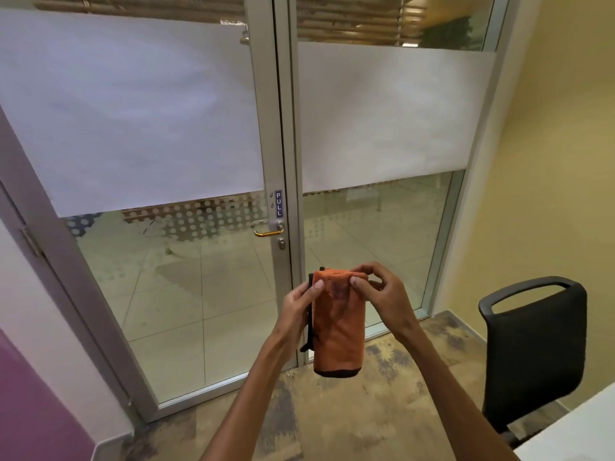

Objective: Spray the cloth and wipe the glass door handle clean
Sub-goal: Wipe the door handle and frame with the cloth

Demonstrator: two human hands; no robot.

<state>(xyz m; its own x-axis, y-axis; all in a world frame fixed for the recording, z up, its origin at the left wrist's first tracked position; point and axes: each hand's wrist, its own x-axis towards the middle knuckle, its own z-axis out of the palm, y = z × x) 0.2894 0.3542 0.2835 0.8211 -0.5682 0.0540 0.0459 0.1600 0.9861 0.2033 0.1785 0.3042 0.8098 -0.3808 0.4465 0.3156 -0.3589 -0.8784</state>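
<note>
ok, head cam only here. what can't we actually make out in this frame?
- Spray bottle: none in the head view; whether it sits out of frame cannot be told.
- Orange cloth: folded, held by left hand and right hand; wet or dry unreadable, inner faces hidden by the fold.
- Door handle: too small to judge dirt.
- Office chair: base cut off by the white desk corner.

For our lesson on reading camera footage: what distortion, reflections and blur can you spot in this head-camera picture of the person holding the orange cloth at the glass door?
Head view: wide-angle bending bows the door frame and side walls outward. The clear lower glass shows see-through floor tiles and faint reflections. The orange cloth, left hand and right hand look slightly soft. The gold handle glints.
</note>
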